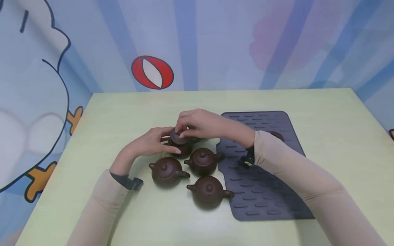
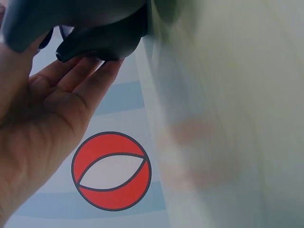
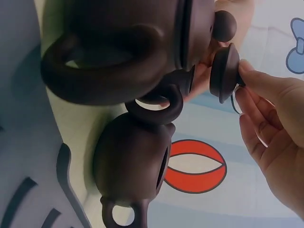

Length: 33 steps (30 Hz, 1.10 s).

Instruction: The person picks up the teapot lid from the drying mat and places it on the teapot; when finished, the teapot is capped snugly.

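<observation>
My right hand (image 1: 200,123) pinches a dark brown teapot lid (image 3: 224,73) by its knob, just over the mouth of a teapot (image 1: 182,150). A small gap separates lid and pot in the right wrist view. My left hand (image 1: 150,141) holds that teapot's side, thumb in front and fingers behind; the fingers (image 2: 97,83) touch the pot in the left wrist view. Beside it stands a teapot with an uncovered mouth (image 3: 133,161), mostly hidden under my right hand in the head view. Nearer stand three lidded teapots: left (image 1: 167,171), middle (image 1: 203,162) and front (image 1: 209,193).
A dark grey ribbed mat (image 1: 255,191) lies on the pale green table (image 1: 138,215), right of the teapots. On it a dark brown rounded thing (image 1: 277,135) shows partly behind my right sleeve. A printed backdrop (image 1: 215,44) stands behind the table.
</observation>
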Available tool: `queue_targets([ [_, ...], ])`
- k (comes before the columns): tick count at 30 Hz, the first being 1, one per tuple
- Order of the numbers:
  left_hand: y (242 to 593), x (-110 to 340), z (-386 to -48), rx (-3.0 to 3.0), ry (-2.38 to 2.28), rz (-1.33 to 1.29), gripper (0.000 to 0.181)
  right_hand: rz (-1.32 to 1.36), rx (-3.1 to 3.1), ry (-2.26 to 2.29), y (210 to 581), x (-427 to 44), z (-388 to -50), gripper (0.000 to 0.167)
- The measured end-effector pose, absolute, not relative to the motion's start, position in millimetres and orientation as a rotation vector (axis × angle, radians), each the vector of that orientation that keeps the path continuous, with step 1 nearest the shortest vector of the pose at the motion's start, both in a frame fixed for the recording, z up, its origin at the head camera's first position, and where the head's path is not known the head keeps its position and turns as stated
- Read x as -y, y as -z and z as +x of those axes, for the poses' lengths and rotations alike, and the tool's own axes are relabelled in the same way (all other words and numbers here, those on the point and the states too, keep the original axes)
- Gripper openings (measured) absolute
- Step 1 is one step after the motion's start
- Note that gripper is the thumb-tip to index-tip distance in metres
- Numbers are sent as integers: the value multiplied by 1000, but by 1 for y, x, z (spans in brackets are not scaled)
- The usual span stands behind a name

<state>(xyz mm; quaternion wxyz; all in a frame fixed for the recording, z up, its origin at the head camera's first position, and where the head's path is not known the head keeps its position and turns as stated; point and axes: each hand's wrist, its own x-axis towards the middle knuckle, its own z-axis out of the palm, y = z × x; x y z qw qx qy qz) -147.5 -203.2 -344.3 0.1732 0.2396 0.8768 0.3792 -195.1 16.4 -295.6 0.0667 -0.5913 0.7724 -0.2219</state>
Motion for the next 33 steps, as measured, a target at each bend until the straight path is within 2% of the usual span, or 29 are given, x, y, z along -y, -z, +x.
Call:
queue_targets([
  [21, 343, 196, -150, -2521, -989, 725, 49, -1768, -2353, 491, 303, -14, -196, 20],
  [24, 340, 196, -149, -2512, -966, 746, 55, -1740, -2359, 503, 303, -18, -196, 22],
  [29, 325, 198, -148, -2536, -926, 630, 80, -1707, -2371, 530, 300, -33, -197, 22],
  [33, 312, 196, -154, -2598, -954, 595, 78, -1699, -2400, 562, 297, -54, -198, 21],
])
